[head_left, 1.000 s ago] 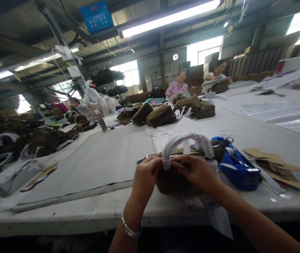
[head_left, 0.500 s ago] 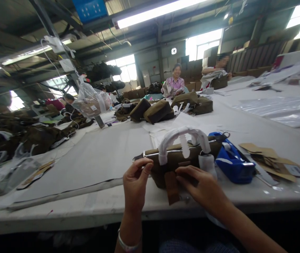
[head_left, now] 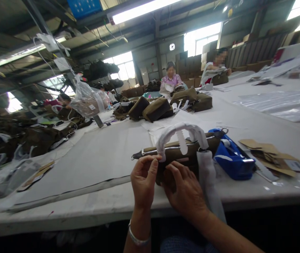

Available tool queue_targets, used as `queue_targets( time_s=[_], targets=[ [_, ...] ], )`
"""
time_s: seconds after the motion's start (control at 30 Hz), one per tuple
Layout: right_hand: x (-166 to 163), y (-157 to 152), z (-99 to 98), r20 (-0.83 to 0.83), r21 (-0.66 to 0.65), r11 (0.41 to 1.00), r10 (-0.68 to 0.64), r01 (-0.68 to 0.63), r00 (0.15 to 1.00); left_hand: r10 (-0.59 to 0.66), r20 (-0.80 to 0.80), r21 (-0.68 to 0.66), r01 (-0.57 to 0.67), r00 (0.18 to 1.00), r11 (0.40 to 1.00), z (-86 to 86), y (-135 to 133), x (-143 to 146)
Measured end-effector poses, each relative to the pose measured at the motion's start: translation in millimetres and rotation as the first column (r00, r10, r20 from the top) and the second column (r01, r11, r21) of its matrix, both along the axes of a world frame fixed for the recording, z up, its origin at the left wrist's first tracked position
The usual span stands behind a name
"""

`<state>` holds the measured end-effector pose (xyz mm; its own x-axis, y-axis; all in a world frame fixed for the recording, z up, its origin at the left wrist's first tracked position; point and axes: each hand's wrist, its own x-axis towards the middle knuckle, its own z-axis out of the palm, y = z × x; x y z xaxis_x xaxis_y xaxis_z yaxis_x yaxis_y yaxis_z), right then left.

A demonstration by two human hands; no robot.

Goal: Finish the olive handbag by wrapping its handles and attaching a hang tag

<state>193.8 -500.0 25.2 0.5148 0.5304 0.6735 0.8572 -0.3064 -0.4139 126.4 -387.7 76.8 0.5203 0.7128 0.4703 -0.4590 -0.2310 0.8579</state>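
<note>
At the near edge of the long, pale, cloth-covered table, both hands work on a small olive-brown handbag that stands upright just in front of the person. The left hand, with a metal bangle at its wrist, pinches the bag's near top edge between thumb and fingers, right below the silver zipper. The right hand lies flat against the bag's front face, fingers curled onto the fabric; whether it actually grips anything cannot be told. The bag's arched handles are wrapped in soft white paper, and a strip of white wrap hangs limply down from the right side over the table edge. Just beside the bag on the right sits a glossy blue tape dispenser, then a loose heap of flat brown cardboard tags. Farther along the table lie more boxy olive bags, and beyond them two seated people, one in a patterned top.
</note>
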Motion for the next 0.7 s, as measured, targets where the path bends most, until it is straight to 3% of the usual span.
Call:
queue_targets(
  time_s=[0.2, 0.33, 0.5, 0.6, 0.7],
  targets=[
    [16.9, -9.5, 0.9, -0.155, 0.106, 0.983, 0.165, -0.150, 0.974, 0.087, -0.085, 0.099, -0.078, 0.993, 0.992, -3.1, 1.7, -1.7],
    [34.2, -21.3, 3.3, -0.304, 0.145, 0.978, 0.187, -0.148, 0.934, 0.166, -0.129, 0.234, -0.133, 0.978, 0.963, -7.1, 2.3, -2.5],
    [39.7, -19.8, 6.7, -0.024, 0.105, 0.994, -0.005, 0.008, 1.000, 0.222, -0.196, 0.446, -0.115, 0.955, 0.888, -10.8, -1.1, 0.4],
    [37.3, -16.7, 11.3, 0.106, 0.085, 0.995, -0.061, 0.052, 0.993, 0.240, -0.219, 0.441, -0.124, 0.946, 0.889, -13.0, -1.9, 1.1],
    [37.3, -13.9, 13.7, 0.157, 0.053, 0.999, -0.020, 0.012, 0.987, 0.253, -0.226, 0.414, -0.142, 0.941, 0.899, -15.6, -1.2, 0.5]
  ],
)
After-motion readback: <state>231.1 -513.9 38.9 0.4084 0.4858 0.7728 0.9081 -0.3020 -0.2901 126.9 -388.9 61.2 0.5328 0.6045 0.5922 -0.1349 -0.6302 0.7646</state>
